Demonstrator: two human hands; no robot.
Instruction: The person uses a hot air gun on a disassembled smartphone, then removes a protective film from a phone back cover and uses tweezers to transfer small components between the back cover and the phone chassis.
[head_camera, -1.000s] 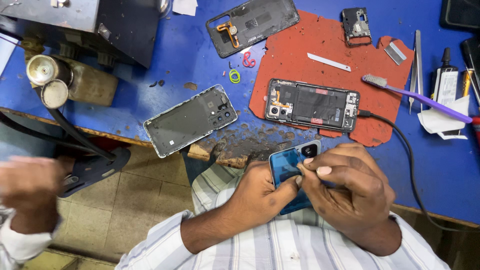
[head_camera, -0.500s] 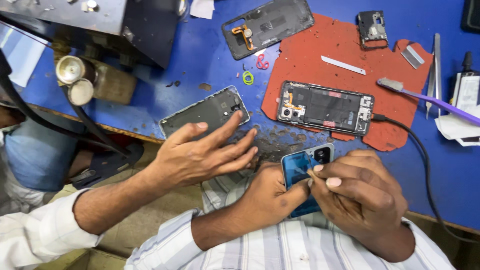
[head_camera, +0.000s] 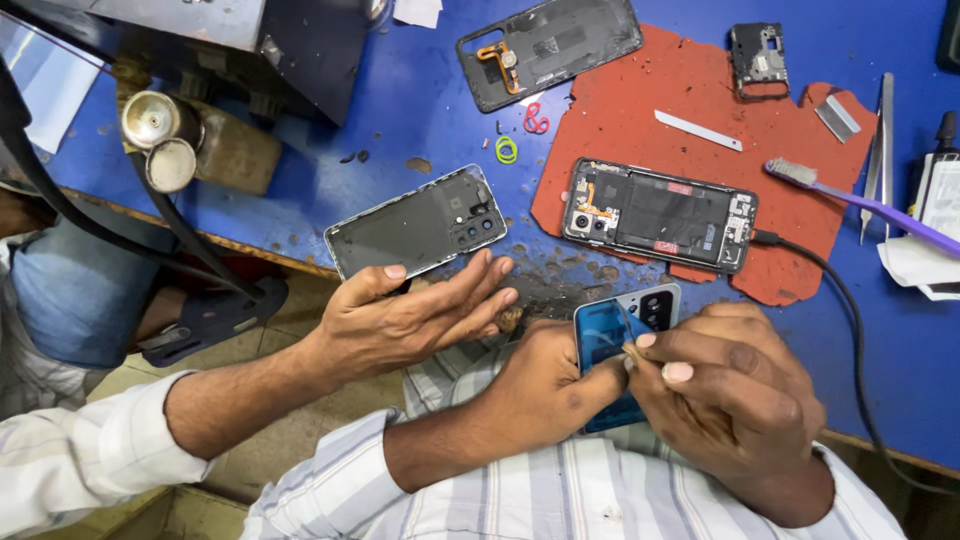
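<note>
left hand (head_camera: 545, 385) grips blue phone back cover (head_camera: 620, 345) upright over lap, steadying it. right hand (head_camera: 735, 385) pinches small tool at its edge. co-worker's hand (head_camera: 415, 315) touches grey back cover (head_camera: 420, 222).

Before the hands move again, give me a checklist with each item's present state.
1. Blue back cover gripped in the left hand: ok.
2. Right hand fingers at the cover's edge: ok.
3. Whether a tool sits between those fingers: cannot tell.
4. Bench edge free of other hands: not ok, a co-worker's hand lies on the grey back cover close by.
5. Opened phone flat on the red mat, cable attached: ok.
6. Purple toothbrush apart from the hands: ok.
</note>
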